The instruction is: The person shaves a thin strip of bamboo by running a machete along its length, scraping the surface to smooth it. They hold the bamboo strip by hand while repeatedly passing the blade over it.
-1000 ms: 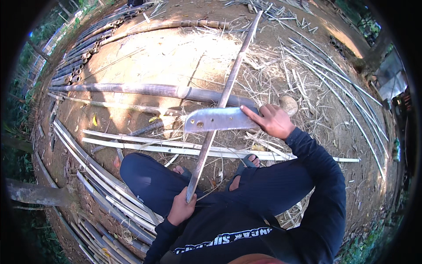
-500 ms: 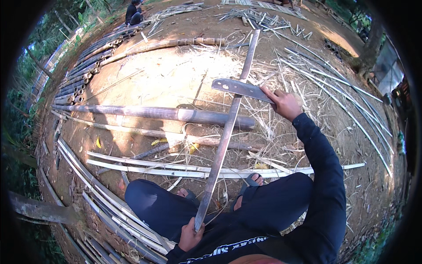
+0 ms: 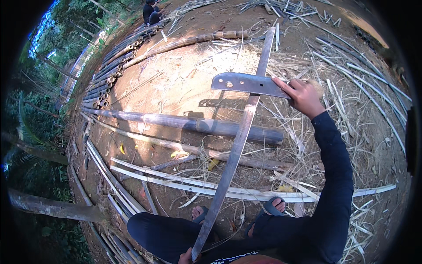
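A long split-bamboo strip (image 3: pixel 231 163) runs slantwise from my lap up and away to the right. Around its near end, at the lower edge, my left hand (image 3: pixel 186 256) is closed, partly cut off by the picture. My right hand (image 3: pixel 304 97), arm stretched forward, grips the handle of a broad, dark machete (image 3: pixel 244 83) with holes near its blunt tip. The blade crosses over the strip's far part, tip to the left; whether its edge presses on the strip I cannot tell. Just on the near side of the blade, the strip shows a paler brown patch.
A thick bamboo pole (image 3: pixel 176 121) and thinner pole (image 3: pixel 211 154) lie across beyond my feet, with pale split strips (image 3: pixel 176 179) nearer. Shavings (image 3: pixel 281 132) litter the ground. Stacked poles (image 3: pixel 110 79) stand left; more strips (image 3: pixel 365 83) lie right. A person (image 3: pixel 151 12) squats far off.
The view has shifted, so the ground appears lower and further right. My grips are the same. The pale patch near the blade now shows more plainly on the strip.
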